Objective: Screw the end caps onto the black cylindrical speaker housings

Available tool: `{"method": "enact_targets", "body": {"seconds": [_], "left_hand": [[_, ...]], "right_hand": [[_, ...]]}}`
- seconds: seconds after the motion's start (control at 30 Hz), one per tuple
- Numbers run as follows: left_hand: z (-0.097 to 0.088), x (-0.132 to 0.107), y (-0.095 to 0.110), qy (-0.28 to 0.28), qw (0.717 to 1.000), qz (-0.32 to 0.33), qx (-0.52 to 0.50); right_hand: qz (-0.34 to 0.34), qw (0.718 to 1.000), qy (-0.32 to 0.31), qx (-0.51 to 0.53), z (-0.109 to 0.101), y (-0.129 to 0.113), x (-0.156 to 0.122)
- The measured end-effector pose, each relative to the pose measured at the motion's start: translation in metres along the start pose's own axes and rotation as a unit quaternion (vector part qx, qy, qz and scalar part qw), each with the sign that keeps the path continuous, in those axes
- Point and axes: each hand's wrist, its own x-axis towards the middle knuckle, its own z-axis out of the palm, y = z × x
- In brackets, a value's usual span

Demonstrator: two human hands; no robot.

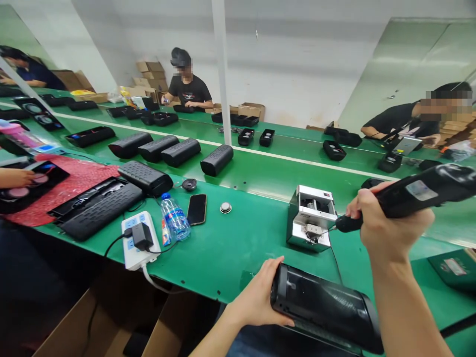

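One screwdriver [420, 191], right hand [386, 223], tip down-left, left hand [260, 297] holding speaker [327, 307]

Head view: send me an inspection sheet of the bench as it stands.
Surface: green bench, crowded on the left.
Job's things: black speaker housing at the near edge; electric screwdriver with its tip at the silver feeder box.
Clutter: water bottle, phone, power strip, small round driver.
Hands: left hand grips the housing's end; right hand grips the screwdriver.
Cables: black charger lead and white cord run from the power strip over the front edge.
Surroundings: row of black speakers on the belt; a co-worker's hand by the red cloth at left; people seated across.
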Motion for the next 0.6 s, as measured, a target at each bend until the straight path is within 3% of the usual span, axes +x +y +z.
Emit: {"method": "enact_targets", "body": {"seconds": [0.4, 0.6], "left_hand": [[-0.001, 0.0, 0.003, -0.004, 1.0, -0.008, 0.014], [0.001, 0.0, 0.0, 0.004, 1.0, 0.019, 0.008]], "right_hand": [[0.076, 0.996, 0.012, -0.039, 0.011, 0.011, -0.008], [0.102, 0.995, -0.001, 0.005, 0.003, -0.021, -0.02]]}}
